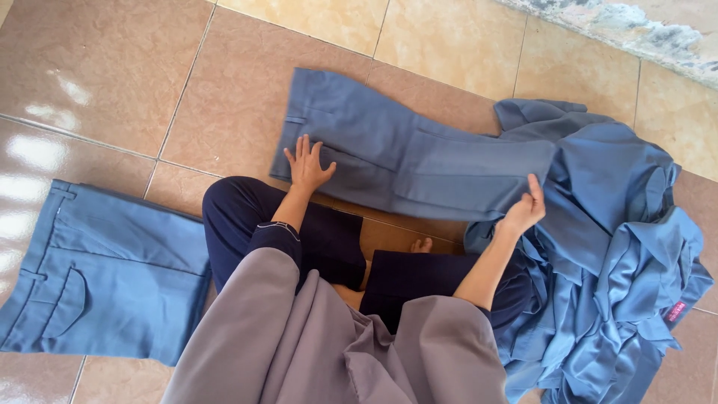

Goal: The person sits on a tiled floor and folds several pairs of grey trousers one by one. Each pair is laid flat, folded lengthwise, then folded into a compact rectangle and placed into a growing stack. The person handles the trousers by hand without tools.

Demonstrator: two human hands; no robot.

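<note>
The trousers (404,153) spread out in front are a plain slate blue-grey, and the folded pair (105,273) off to the side is a brighter plain blue, like the crumpled heap of clothes (613,254). The floor (97,67) is glossy tile in pinkish brown and pale yellow. The person's own trousers (247,224) are dark navy under a plain grey-mauve garment (299,337).

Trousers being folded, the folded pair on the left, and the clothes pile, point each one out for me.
Trousers (419,161): head view, middle of the leg spread on the floor.
Folded pair (112,277): head view, flat middle of the cloth.
Clothes pile (621,254): head view, crumpled blue fabric at its centre.
</note>
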